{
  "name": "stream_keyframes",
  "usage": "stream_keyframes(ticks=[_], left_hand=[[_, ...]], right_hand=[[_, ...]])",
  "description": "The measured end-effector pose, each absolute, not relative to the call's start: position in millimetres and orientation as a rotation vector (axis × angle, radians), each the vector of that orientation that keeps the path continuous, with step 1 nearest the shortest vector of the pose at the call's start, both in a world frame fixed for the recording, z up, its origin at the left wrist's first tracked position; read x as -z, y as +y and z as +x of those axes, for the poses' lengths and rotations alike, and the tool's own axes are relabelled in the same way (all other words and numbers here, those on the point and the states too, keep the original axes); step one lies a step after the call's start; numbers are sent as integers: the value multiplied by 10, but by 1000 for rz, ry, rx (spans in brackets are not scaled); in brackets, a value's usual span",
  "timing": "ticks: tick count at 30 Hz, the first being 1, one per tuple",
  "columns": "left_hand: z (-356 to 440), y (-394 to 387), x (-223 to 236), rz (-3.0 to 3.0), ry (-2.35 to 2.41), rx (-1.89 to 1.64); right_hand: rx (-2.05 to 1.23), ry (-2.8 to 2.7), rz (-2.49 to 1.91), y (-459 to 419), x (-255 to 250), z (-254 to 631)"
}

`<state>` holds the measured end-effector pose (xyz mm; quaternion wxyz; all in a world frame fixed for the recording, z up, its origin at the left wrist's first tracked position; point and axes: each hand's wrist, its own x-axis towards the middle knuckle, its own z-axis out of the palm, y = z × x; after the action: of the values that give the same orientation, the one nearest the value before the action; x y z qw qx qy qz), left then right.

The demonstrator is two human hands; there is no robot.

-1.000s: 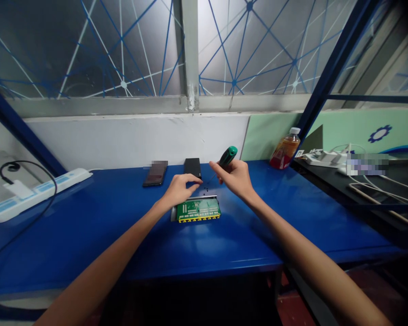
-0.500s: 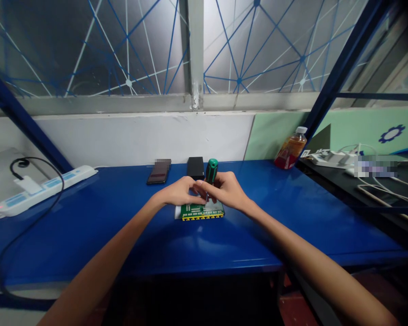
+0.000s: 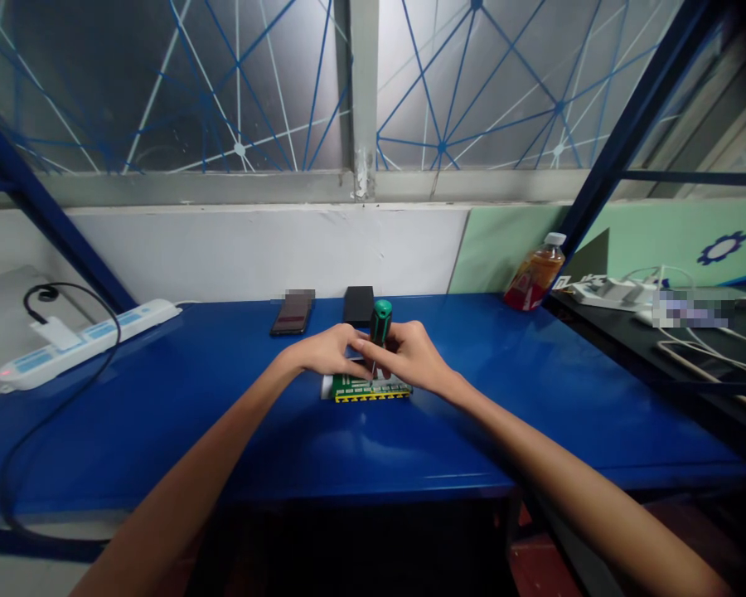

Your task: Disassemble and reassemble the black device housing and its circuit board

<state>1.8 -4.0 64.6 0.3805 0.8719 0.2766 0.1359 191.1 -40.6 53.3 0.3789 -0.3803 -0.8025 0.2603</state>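
Observation:
My right hand [image 3: 418,358] is closed around a screwdriver [image 3: 381,320] with a green and black handle. The screwdriver stands nearly upright, its thin shaft pointing down at a green circuit board [image 3: 353,388]. A yellow toothed strip [image 3: 373,398] runs along the board's near edge. From the left, my left hand [image 3: 326,351] reaches over the board, thumb and fingers curled in by the lower shaft. Whether they pinch the shaft or a small part is hidden. Both hands cover much of the board's far side.
Behind the hands lie a black box [image 3: 359,305] and a phone [image 3: 293,313]. On the left is a white power strip [image 3: 93,344] with a black cable [image 3: 50,416]. A drink bottle [image 3: 535,272] stands at the back right, near chargers and white cables [image 3: 634,286].
The screwdriver's handle has moved slightly left and down relative to the board, and its tip sits nearer the yellow strip. Both hands stay over the board. The whole view has shifted a little.

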Motion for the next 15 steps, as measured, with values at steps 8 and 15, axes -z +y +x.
stream_keyframes(ticks=[8,15], left_hand=[[35,-71,-664,2204,698,-354],[49,-52,-642,2206,718,-338]], right_hand=[[-659,-2070,-980,-417,-556,1923],[-692,-2115,-949,-427,-589,1922]])
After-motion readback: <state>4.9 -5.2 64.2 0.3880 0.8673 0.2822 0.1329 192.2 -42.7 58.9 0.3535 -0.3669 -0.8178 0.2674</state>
